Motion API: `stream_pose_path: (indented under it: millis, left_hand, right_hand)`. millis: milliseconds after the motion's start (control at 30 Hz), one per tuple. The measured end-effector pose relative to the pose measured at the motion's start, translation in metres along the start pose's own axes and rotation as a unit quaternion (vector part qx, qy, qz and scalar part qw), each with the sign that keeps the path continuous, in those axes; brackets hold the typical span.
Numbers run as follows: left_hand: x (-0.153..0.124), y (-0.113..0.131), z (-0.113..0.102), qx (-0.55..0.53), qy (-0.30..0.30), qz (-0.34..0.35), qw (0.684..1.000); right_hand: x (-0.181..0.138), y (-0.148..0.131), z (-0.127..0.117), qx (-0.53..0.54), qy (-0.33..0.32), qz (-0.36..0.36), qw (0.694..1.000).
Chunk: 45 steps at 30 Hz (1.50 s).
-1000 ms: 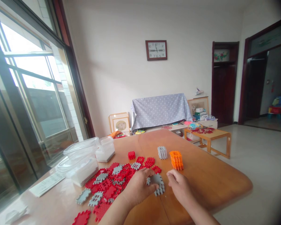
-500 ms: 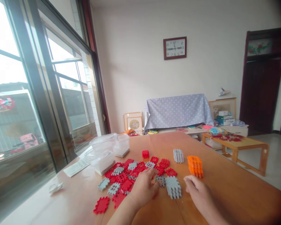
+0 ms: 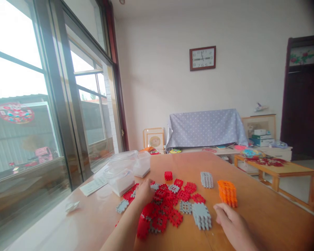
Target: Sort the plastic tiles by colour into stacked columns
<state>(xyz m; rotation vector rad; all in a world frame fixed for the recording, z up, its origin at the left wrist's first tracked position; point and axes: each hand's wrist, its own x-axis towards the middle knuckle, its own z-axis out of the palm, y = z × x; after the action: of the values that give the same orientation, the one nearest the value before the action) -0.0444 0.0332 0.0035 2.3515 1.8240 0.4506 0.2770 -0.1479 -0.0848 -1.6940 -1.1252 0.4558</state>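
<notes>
My left hand [image 3: 144, 192] reaches over the far left part of a loose pile of notched square tiles, mostly red [image 3: 161, 221] with some grey ones. Its fingertips are hidden among the pieces, so I cannot tell what they grip. My right hand [image 3: 229, 219] rests above the table with fingers curled in and nothing visible in them. Just left of it is a stack of grey tiles [image 3: 201, 216], with a windowed grey tile [image 3: 185, 207] touching its side. Beyond the right hand stands an orange stack [image 3: 227, 193].
A lighter grey stack [image 3: 206, 180] and a small red stack [image 3: 168, 175] stand farther back. Clear plastic boxes [image 3: 120, 183], a paper sheet [image 3: 93, 186] and a crumpled tissue [image 3: 72, 207] lie on the left of the wooden table [image 3: 183, 162]. A window [image 3: 13, 139] borders the left.
My left hand has moved left and away from me, from beside the grey stack to the pile's far left. My right hand stays curled near the stacks. The whole view has shifted slightly.
</notes>
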Motion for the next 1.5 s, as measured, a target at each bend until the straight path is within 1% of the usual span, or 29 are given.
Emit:
stream_pose_path:
  millis: [200,367,500,633,767,900,933,1000,1100,1167,1267,1367,1500]
  left_hand:
    - [0.023,-0.010,0.005,0.009,-0.035,0.016,0.999]
    - [0.030,-0.014,0.010,-0.003,-0.049,0.035,0.998]
    - [0.030,-0.017,0.010,-0.022,-0.024,0.050,0.998]
    - [0.025,-0.013,0.005,-0.051,0.023,0.084,0.995]
    - [0.010,0.005,-0.001,-0.092,0.055,0.152,0.983]
    - [-0.017,0.036,-0.006,-0.142,0.056,0.220,0.964]
    - [-0.026,0.045,-0.007,-0.179,0.054,0.244,0.952]
    - [-0.043,0.063,-0.011,-0.236,0.031,0.277,0.931]
    - [-0.065,0.086,-0.015,-0.279,-0.022,0.307,0.910]
    - [-0.075,0.099,-0.016,-0.297,-0.047,0.319,0.899]
    - [-0.084,0.112,-0.013,-0.312,-0.062,0.323,0.892]
    - [-0.086,0.118,-0.006,-0.315,-0.072,0.314,0.893]
    - [-0.085,0.122,0.001,-0.300,-0.105,0.305,0.898]
  right_hand:
    - [0.001,0.002,0.001,-0.018,-0.004,-0.005,1.000]
    - [0.003,0.006,0.001,-0.029,-0.008,-0.006,1.000]
    - [0.002,0.006,0.001,-0.026,-0.012,-0.002,1.000]
    - [0.002,0.004,0.001,-0.004,-0.006,0.000,1.000]
    - [0.000,-0.002,0.000,-0.005,0.004,-0.009,1.000]
    - [-0.004,-0.011,-0.001,-0.003,0.016,-0.013,1.000]
    - [-0.005,-0.013,-0.002,-0.001,0.018,-0.014,1.000]
    - [-0.006,-0.015,-0.002,0.003,0.020,-0.016,1.000]
    - [-0.005,-0.015,-0.001,0.008,0.024,-0.018,1.000]
    - [-0.005,-0.015,-0.001,0.012,0.026,-0.020,0.999]
    - [-0.004,-0.015,0.000,0.017,0.027,-0.023,0.999]
    - [-0.005,-0.016,-0.001,0.019,0.026,-0.029,0.999]
    - [-0.005,-0.017,-0.001,0.015,0.026,-0.032,0.999]
